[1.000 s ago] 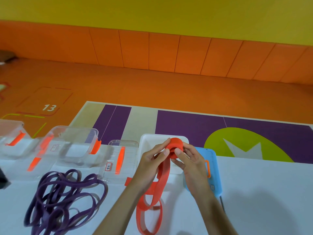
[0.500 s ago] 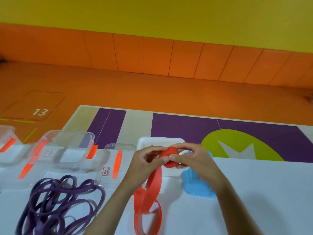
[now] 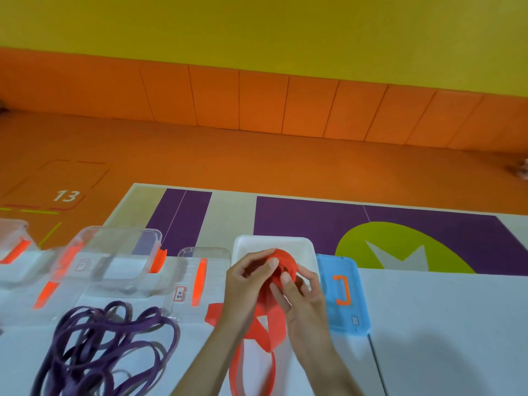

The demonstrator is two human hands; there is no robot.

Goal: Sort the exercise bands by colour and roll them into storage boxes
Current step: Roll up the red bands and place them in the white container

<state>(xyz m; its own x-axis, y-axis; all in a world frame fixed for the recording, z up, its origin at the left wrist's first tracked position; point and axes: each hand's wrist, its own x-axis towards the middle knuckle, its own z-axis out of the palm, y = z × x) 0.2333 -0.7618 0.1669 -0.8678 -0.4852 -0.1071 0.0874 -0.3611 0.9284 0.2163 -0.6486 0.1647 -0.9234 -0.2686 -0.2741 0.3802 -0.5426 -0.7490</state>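
Left hand (image 3: pixel 244 284) and right hand (image 3: pixel 304 298) pinch the coiled band (image 3: pixel 283 259); soft and springy, it probably unwinds unless gripped across its sides.

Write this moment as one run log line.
step: rolling red band | left hand: grips roll | right hand: grips roll | purple bands: unrolled, at left | white box: behind roll

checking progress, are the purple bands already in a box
No, the purple bands lie in a loose tangle on the white table.
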